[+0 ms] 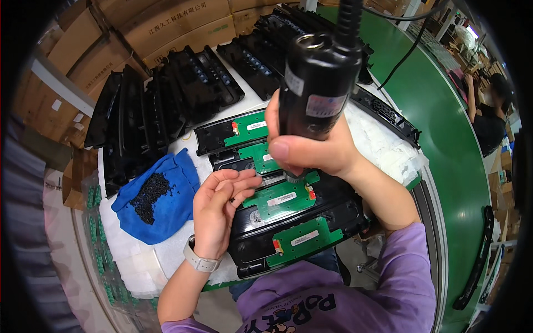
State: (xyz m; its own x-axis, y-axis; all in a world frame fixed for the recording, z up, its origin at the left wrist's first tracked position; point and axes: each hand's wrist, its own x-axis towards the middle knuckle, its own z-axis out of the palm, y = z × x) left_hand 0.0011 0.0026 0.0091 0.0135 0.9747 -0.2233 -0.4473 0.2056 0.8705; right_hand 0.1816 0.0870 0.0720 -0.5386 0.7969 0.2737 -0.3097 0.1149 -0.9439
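My right hand (316,147) is wrapped round a black electric screwdriver (319,83), held upright with its cable at the top. The driver's lower end meets a black plastic panel carrying a green circuit board (283,195); the exact contact point is hidden. My left hand (219,200), palm up and cupped, holds a few small black screws (232,200) by the fingers, beside that board. More panels with green boards lie in a row, one nearest me (304,240) and others farther off (250,129).
A blue cloth (158,225) with a pile of small black screws (150,197) lies on the left. Black plastic housings (200,83) stand along the back, with cardboard boxes (183,25) behind. A green surface (449,166) runs along the right; another person (491,114) is beyond it.
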